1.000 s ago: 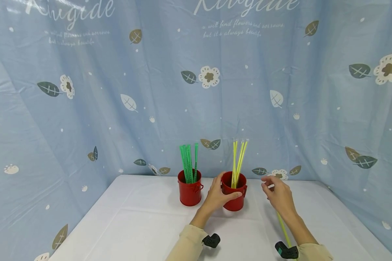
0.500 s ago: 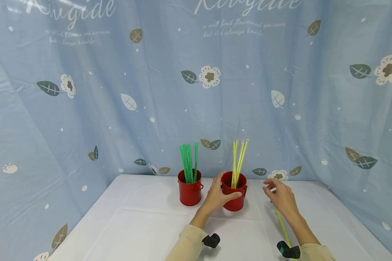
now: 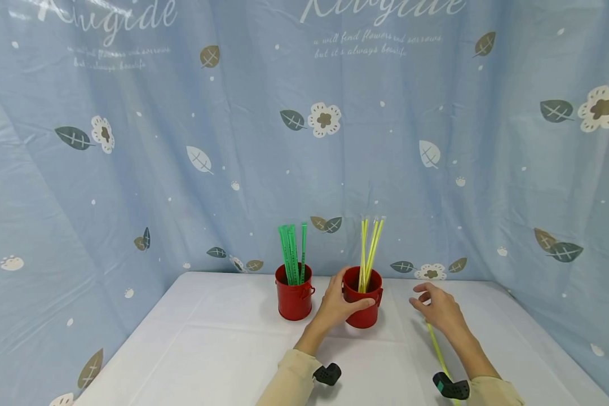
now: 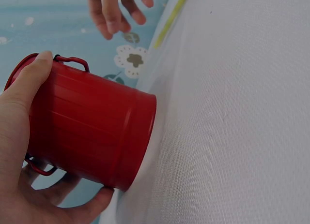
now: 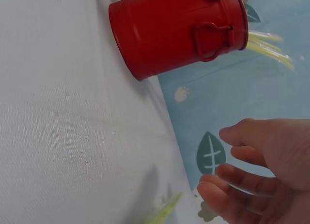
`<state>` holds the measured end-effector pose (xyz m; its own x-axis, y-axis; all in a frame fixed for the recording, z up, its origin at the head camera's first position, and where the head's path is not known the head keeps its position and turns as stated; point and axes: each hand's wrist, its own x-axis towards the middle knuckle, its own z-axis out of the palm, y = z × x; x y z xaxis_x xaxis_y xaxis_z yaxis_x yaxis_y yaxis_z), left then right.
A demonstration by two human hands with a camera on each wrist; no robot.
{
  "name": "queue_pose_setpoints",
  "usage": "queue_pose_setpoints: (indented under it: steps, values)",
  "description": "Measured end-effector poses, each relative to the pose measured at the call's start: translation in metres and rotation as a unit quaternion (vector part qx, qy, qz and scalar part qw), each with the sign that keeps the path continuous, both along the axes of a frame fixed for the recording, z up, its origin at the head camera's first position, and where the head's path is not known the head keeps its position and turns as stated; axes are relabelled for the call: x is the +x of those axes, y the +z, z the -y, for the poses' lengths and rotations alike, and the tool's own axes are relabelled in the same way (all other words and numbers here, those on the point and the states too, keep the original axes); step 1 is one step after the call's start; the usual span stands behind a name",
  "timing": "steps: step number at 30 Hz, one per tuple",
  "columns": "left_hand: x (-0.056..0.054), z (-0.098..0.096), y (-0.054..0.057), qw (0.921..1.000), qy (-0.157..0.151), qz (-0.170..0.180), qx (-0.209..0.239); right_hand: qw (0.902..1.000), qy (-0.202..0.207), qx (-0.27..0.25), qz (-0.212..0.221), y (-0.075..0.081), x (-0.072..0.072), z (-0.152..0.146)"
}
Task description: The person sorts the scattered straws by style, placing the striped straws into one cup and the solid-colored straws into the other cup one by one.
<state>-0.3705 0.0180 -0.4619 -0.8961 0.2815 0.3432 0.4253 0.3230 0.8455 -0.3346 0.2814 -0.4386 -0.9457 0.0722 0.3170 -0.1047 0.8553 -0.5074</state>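
My left hand (image 3: 333, 304) grips a small red bucket (image 3: 362, 317), thumb across the near side near the rim and fingers round the left side. Wrapped yellow straws (image 3: 369, 254) stand in this bucket and lean a little right. In the left wrist view, the bucket's wall (image 4: 92, 122) lies between thumb and fingers. To the right, apart from the bucket, my right hand (image 3: 440, 309) hovers with loosely bent fingers and nothing between them. A single yellow straw (image 3: 438, 351) lies on the table below it, partly hidden by the hand and wrist camera.
Left of the gripped bucket stands a second red bucket (image 3: 295, 304) holding several green straws (image 3: 293, 254). Both are near the back of the white-covered table (image 3: 218, 344). A blue patterned curtain (image 3: 264, 158) hangs behind and along the sides.
My right hand has drifted slightly right and toward me, still holding nothing. The left hand and both buckets have stayed in place.
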Motion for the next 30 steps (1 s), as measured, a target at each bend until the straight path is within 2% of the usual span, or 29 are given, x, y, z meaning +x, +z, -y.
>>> queue_pose_setpoints:
  steps: [13,25,30]
  values:
    - [-0.001,0.001,-0.001,1.0,0.002,0.005,-0.005,0.995,-0.033,0.006,0.094,0.0,0.004,-0.01]
    - [-0.002,0.0,-0.003,1.0,0.003,0.005,-0.002,0.9805,-0.039,0.006,0.192,-0.002,0.013,-0.013]
    - [-0.001,0.0,-0.001,1.0,0.005,0.006,-0.002,0.9779,-0.03,-0.003,0.207,-0.004,0.015,-0.013]
